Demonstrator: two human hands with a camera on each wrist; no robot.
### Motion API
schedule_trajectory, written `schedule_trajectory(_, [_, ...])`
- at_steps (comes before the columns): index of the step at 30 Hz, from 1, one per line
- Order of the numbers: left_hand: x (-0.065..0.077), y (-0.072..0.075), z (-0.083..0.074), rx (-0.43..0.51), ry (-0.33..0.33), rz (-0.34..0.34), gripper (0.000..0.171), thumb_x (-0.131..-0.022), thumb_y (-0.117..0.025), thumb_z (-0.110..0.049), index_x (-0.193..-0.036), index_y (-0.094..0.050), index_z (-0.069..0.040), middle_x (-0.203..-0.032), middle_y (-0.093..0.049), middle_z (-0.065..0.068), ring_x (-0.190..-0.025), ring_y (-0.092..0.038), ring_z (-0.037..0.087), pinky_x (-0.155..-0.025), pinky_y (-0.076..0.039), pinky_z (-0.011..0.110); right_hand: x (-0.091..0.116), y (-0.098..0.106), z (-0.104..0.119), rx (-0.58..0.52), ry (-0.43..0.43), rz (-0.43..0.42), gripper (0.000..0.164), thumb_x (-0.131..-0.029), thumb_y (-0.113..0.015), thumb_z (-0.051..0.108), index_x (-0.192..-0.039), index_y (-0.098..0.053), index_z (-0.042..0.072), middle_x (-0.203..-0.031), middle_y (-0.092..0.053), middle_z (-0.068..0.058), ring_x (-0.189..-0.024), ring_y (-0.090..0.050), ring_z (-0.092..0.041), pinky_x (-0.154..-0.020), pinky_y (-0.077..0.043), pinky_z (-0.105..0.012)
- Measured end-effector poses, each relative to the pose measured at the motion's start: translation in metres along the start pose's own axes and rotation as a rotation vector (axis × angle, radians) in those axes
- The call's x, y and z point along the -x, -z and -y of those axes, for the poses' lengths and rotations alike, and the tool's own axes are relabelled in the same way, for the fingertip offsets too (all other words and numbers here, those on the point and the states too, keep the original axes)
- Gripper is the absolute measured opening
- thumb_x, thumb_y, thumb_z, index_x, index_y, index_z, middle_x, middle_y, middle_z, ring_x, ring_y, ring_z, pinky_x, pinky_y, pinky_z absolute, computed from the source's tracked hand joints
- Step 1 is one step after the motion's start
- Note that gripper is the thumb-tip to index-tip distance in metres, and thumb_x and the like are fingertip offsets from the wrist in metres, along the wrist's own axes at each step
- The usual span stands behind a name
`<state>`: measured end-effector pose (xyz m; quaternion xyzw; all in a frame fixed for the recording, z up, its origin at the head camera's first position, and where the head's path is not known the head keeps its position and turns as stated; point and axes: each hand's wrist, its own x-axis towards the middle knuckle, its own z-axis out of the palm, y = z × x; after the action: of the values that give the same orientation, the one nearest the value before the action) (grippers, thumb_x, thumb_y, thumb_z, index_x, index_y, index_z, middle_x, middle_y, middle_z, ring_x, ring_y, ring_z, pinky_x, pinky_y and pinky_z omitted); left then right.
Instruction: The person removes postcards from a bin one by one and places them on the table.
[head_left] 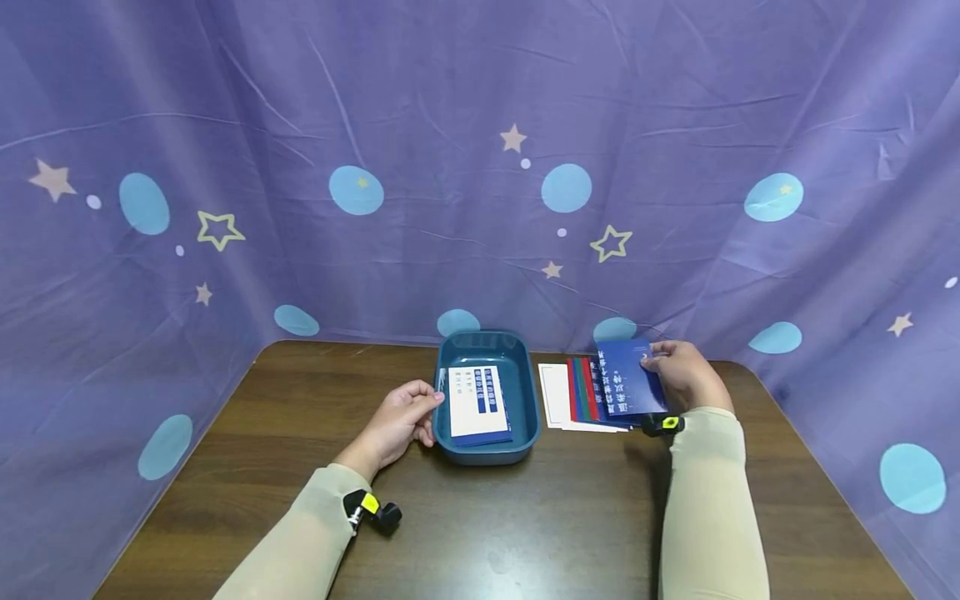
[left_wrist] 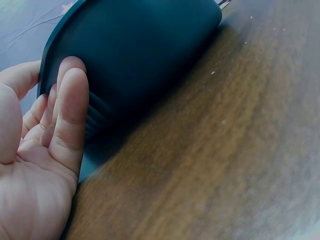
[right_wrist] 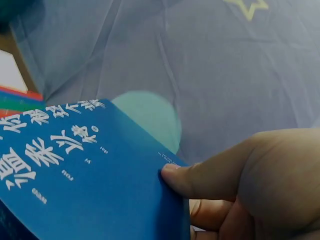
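My right hand (head_left: pixel 686 375) pinches a blue card (head_left: pixel 628 379) with white Chinese writing between thumb and fingers, at its right edge. In the right wrist view the thumb (right_wrist: pixel 185 179) lies flat on the card's printed face. Below and left of it a fanned row of cards lies on the table, with a white card (head_left: pixel 553 396) and a red card (head_left: pixel 574 392) showing. My left hand (head_left: pixel 401 421) holds the left rim of a teal plastic basin (head_left: pixel 529 400), thumb over the edge and fingers against the outer wall. Inside lies a white card (head_left: pixel 465 408) with blue print, over blue ones.
The brown wooden table (head_left: pixel 555 517) has rounded far corners. A purple curtain (head_left: pixel 450 258) with stars and light blue spots hangs right behind it and along both sides. The basin stands just left of the fanned cards, near the table's far edge.
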<state>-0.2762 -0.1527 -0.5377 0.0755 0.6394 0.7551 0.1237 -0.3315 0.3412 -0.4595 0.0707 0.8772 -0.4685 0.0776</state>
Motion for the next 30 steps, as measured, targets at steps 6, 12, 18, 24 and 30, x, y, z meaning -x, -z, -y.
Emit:
schedule_trajectory(6, [-0.001,0.000,0.002,-0.001,0.004,-0.005,0.016,-0.106,-0.067,-0.017,-0.100,-0.059,-0.005,-0.062,-0.063,0.002,-0.046,-0.062,0.014,-0.041,-0.057,0.025,-0.004,-0.005,-0.015,-0.127,-0.118,0.045,0.051,-0.106,-0.063,0.009,-0.150,-0.046,-0.008,-0.098,-0.067,-0.012,-0.073,-0.070,-0.018,-0.065,-0.064,-0.034])
schedule_trajectory(12, [-0.001,0.000,0.002,0.000,0.008,-0.015,0.016,-0.106,-0.067,-0.017,-0.100,-0.058,-0.005,-0.062,-0.064,0.002,-0.046,-0.062,0.014,-0.041,-0.057,0.025,-0.008,-0.011,-0.018,-0.070,-0.132,0.055,0.042,-0.105,-0.065,0.012,-0.141,-0.055,-0.007,-0.092,-0.068,-0.013,-0.070,-0.069,-0.019,-0.061,-0.063,-0.033])
schedule_trajectory(18, [-0.002,0.000,0.003,-0.001,0.011,-0.016,0.018,-0.106,-0.068,-0.018,-0.100,-0.058,-0.005,-0.062,-0.063,0.002,-0.046,-0.061,0.014,-0.041,-0.057,0.025,-0.016,-0.018,-0.021,0.137,-0.129,-0.007,0.014,-0.100,-0.072,0.016,-0.097,-0.066,0.003,-0.081,-0.061,-0.006,-0.071,-0.059,-0.020,-0.059,-0.051,-0.031])
schedule_trajectory(24, [-0.002,0.000,0.002,0.004,0.007,-0.010,0.019,-0.105,-0.069,-0.019,-0.100,-0.058,-0.005,-0.061,-0.063,0.001,-0.046,-0.061,0.014,-0.041,-0.057,0.025,-0.013,-0.023,-0.018,0.281,-0.113,-0.058,0.024,-0.095,-0.074,0.021,-0.080,-0.065,0.005,-0.071,-0.061,-0.006,-0.071,-0.058,-0.026,-0.062,-0.048,-0.037])
schedule_trajectory(30, [-0.001,0.000,0.001,0.001,0.011,-0.005,0.019,-0.106,-0.068,-0.019,-0.102,-0.057,-0.004,-0.062,-0.062,0.001,-0.047,-0.062,0.014,-0.042,-0.057,0.025,-0.007,-0.026,-0.011,0.351,-0.123,-0.090,0.025,-0.095,-0.076,0.022,-0.081,-0.066,0.004,-0.082,-0.065,-0.014,-0.083,-0.064,-0.034,-0.072,-0.054,-0.043])
